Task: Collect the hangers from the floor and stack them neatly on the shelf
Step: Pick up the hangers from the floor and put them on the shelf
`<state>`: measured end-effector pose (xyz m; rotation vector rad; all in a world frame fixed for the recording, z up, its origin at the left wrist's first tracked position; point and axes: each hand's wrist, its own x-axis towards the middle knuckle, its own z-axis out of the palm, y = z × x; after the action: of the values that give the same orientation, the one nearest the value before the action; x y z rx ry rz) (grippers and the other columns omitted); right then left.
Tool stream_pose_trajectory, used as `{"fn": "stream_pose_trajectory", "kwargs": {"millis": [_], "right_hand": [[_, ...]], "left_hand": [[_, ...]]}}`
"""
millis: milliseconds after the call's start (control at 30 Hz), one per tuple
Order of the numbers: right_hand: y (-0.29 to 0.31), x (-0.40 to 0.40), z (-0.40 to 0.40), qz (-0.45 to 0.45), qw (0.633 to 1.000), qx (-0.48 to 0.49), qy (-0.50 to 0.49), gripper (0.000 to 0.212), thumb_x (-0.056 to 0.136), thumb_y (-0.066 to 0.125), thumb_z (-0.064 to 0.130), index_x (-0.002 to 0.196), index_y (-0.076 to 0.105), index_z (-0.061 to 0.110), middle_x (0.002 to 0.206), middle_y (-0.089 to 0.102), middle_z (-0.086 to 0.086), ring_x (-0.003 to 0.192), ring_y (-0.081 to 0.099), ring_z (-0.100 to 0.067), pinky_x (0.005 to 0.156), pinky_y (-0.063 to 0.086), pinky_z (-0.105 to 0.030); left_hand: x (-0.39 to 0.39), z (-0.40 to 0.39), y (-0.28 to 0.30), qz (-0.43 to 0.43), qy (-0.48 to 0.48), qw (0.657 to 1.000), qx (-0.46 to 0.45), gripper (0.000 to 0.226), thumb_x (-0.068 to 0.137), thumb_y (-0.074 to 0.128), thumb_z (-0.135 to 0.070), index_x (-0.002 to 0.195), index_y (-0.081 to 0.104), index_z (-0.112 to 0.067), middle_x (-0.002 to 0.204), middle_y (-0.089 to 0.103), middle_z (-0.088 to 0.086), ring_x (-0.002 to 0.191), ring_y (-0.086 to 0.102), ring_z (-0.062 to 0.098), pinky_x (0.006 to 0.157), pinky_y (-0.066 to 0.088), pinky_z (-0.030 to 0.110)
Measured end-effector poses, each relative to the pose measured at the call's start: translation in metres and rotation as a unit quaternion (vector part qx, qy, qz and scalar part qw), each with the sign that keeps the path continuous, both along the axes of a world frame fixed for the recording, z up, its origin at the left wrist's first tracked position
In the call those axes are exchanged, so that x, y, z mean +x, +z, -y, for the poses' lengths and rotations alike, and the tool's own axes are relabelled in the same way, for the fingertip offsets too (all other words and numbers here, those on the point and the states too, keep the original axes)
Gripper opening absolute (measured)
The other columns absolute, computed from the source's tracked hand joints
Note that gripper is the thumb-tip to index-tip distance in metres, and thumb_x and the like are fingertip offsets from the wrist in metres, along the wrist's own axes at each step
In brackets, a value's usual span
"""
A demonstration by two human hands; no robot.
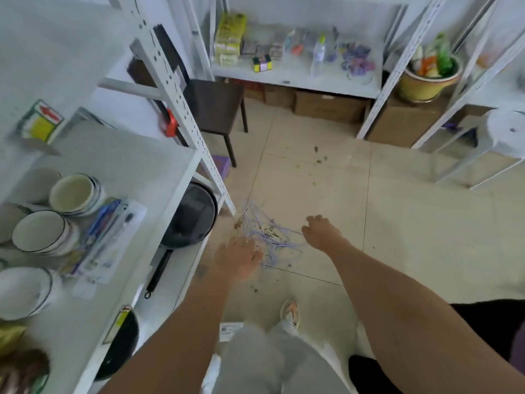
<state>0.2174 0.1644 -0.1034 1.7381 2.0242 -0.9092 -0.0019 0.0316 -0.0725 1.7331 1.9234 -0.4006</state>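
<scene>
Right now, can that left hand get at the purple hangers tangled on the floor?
Probably yes. The left hand is right at the edge of the hangers, fingers open, with nothing between them. The shelf post stands close by but looks clear of the hand.

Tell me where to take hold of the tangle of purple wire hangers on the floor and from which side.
Judging by the pile's flat, overlapping lie, the purple hangers are best gathered where the wires bunch thickest, near the middle. Come from above, with the left hand and right hand closing in from opposite sides, so the loops stay together. Individual hooks are too blurred to pick out.
</scene>
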Motion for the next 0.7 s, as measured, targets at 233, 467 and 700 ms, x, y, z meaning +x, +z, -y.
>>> {"fn": "stream_pose_trajectory", "kwargs": {"millis": [233, 467, 700], "right_hand": [[0.011, -0.003, -0.018, 0.0, 0.998, -0.053, 0.047, 0.048, 0.103, 0.039, 0.031, 0.146, 0.043, 0.008, 0.145, 0.044, -0.015, 0.137, 0.042, -0.034, 0.107, 0.042, -0.047], [0.045, 0.008, -0.067, -0.004, 0.998, -0.048, 0.041, 0.054, 0.105, 0.036, 0.031, 0.155, 0.03, 0.009, 0.157, 0.036, -0.014, 0.143, 0.034, -0.034, 0.109, 0.041, -0.048], [0.037, 0.038, -0.154, 0.03, 0.997, -0.061, 0.03, 0.049, 0.102, 0.039, 0.03, 0.147, 0.044, 0.009, 0.153, 0.042, -0.013, 0.14, 0.039, -0.032, 0.106, 0.042, -0.049]], "left_hand": [[0.015, -0.053, -0.002, 0.023, -0.014, 0.998, -0.05, 0.057, 0.105, 0.018, -0.046, 0.144, 0.047, -0.016, 0.153, 0.043, 0.012, 0.14, 0.04, 0.037, 0.109, 0.04, 0.052], [0.037, -0.129, -0.01, 0.113, 0.045, 0.988, -0.097, 0.04, 0.108, 0.033, -0.029, 0.137, 0.05, -0.006, 0.143, 0.05, 0.021, 0.131, 0.048, 0.043, 0.103, 0.046, 0.054], [0.071, -0.23, -0.021, 0.109, -0.008, 0.982, -0.153, 0.059, 0.103, 0.021, -0.052, 0.141, 0.046, -0.014, 0.151, 0.045, 0.013, 0.138, 0.041, 0.035, 0.11, 0.037, 0.054]]}}
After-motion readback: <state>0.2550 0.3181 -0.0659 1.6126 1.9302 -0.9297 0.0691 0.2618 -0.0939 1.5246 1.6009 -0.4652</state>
